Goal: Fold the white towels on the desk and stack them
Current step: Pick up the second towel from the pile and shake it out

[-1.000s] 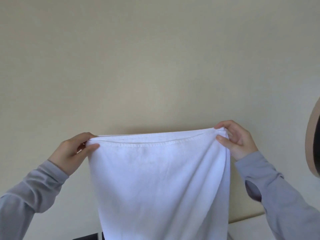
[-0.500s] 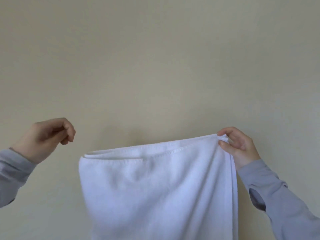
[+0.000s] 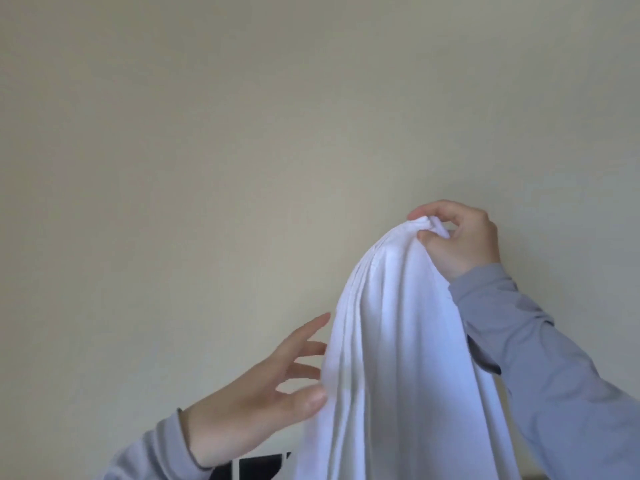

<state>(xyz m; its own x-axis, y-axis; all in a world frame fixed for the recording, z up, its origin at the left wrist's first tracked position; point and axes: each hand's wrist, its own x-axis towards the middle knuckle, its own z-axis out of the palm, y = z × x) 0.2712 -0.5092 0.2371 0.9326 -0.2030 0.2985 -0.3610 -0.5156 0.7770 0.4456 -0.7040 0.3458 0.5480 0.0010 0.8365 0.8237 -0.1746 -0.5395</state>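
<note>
A white towel hangs in long vertical folds in front of the wall, its lower part running out of the bottom of the view. My right hand pinches the bunched top corner and holds it high at the right. My left hand is lower, at the towel's left edge, with fingers spread; the fingertips and thumb touch the cloth without closing on it. The desk and any other towels are out of view.
A plain beige wall fills nearly the whole view. A dark object with white bars shows at the bottom edge under my left wrist.
My left hand let go of the towel's left corner, swung out, then came back low against the hanging edge. The towel dropped from a spread sheet into a narrow drape under my right hand.
</note>
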